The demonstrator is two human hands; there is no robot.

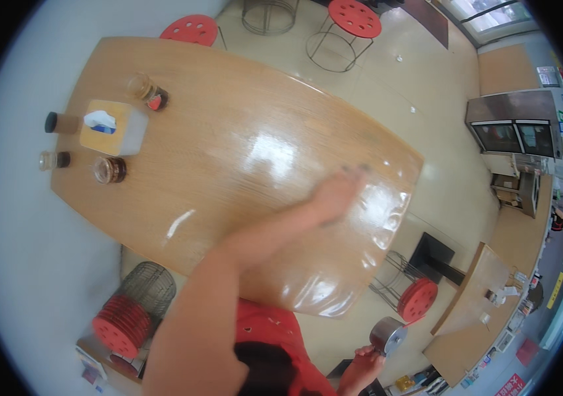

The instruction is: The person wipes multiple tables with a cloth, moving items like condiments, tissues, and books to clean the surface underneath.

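Observation:
Over the wooden table [212, 128], my left hand [338, 195] is stretched towards the right end, blurred, on or just above the shiny surface. Its fingers are too blurred to show whether it holds anything. Wrinkled clear film appears to cover the table near it. At the lower right, beyond the table edge, my right hand [363, 369] grips a small round metal canister [386, 335], which has a knob-like part on its face. A thin red strip shows beside the canister.
A tissue box [133, 131] stands at the table's left end among glass condiment jars [110, 170]. Red stools [417, 299] stand around the table, and a stack of them [120, 326] is at the lower left. A wooden counter [479, 292] lies to the right.

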